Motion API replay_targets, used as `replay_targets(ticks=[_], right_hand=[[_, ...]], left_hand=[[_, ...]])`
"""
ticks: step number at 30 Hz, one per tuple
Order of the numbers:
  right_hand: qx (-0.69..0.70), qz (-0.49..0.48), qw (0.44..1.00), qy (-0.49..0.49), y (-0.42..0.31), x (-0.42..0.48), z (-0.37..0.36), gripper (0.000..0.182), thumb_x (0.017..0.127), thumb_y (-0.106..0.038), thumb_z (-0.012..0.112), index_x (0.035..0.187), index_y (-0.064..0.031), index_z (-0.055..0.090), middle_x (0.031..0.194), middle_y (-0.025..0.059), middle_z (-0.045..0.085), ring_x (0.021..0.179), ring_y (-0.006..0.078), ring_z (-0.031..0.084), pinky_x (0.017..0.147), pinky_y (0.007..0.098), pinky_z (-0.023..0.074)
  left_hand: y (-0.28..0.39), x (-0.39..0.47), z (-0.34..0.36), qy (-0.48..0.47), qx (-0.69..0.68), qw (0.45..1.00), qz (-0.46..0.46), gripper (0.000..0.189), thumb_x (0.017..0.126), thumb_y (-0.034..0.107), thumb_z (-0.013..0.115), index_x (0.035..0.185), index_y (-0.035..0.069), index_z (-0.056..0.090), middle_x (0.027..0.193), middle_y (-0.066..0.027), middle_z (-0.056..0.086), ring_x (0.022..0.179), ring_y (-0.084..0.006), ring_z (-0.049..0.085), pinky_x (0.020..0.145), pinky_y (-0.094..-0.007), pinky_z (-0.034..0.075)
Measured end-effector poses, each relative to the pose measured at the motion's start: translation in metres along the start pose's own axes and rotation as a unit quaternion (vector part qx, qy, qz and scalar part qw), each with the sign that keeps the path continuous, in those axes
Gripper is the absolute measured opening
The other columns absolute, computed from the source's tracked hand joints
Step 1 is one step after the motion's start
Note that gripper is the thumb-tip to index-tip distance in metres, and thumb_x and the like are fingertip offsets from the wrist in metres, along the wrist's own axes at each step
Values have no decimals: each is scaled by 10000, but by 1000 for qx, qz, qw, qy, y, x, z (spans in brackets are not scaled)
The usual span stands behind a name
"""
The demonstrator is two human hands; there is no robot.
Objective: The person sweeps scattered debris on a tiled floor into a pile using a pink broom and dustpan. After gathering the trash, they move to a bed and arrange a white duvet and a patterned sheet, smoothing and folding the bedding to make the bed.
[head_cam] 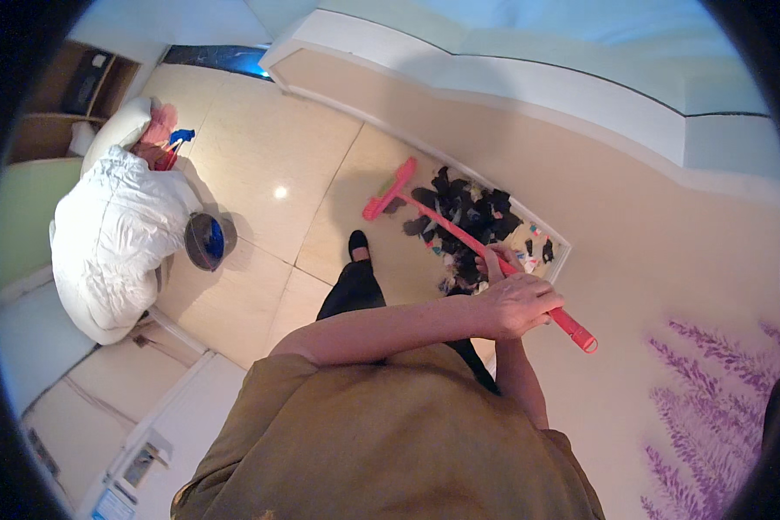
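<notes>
A pink-red broom (452,227) slants across the view, its head resting on the tiled floor beside a pile of black scraps (455,201). My left hand (520,305) is closed around the handle near its upper end, where a hanging loop shows. Farther down the handle, my right hand (496,261) also grips it, partly hidden behind my left hand. The black scraps lie along the wall with small white, red and green bits among them. Part of the pile is hidden under the handle and my hands.
Another person in white clothing (110,227) bends over at the left, holding something blue and red. A dark bucket (205,242) with something blue inside is beside them. The wall's white skirting (562,253) forms a corner by the scraps. Shelves (45,140) stand at upper left.
</notes>
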State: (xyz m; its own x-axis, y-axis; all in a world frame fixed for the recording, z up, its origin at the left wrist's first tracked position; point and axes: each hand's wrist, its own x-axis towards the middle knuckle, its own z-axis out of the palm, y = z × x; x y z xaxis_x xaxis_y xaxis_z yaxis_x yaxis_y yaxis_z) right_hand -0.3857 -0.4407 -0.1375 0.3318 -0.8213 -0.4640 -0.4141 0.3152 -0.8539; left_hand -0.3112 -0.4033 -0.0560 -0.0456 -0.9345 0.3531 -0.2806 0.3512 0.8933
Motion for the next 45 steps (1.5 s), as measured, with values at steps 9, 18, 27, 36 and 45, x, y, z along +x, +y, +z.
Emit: replay_targets(ticks=[9,18,27,36,45], right_hand=[[-31,-64,997,-18,46,6,-152,238,912,-207,585,1094,-57,554,879,37,622,765,112,614,712,224,495],[97,14,991,94,95,-33,-245,304,880,-241,628,1112,-77,519,808,72,636,607,122,601,561,237,503],[24,9,991,129,94,-76,-274,255,937,-263,524,1099,-66,519,827,87,659,701,147,662,644,249,547],[39,34,998,20,53,-95,-250,241,922,-221,557,1073,-40,511,791,108,657,655,176,666,615,253,553],[1,4,982,-191,58,-70,-218,181,917,-183,572,1053,-65,546,792,70,637,624,130,630,563,220,505]], left_hand=[[4,52,160,8,66,997,-35,299,760,176,646,1037,105,560,961,-107,582,981,-296,572,876,-447,415],[22,66,278,-64,77,995,11,408,682,147,726,1063,153,580,981,-51,607,987,-267,583,868,-564,337],[69,55,290,-27,109,991,73,266,708,175,667,958,129,587,899,-53,604,912,-239,604,777,-397,442],[106,46,249,10,215,971,105,160,734,162,585,888,130,557,802,-30,574,798,-208,604,693,-376,473],[93,38,214,12,267,964,3,213,732,141,576,940,114,542,822,-51,593,805,-251,612,721,-410,476]])
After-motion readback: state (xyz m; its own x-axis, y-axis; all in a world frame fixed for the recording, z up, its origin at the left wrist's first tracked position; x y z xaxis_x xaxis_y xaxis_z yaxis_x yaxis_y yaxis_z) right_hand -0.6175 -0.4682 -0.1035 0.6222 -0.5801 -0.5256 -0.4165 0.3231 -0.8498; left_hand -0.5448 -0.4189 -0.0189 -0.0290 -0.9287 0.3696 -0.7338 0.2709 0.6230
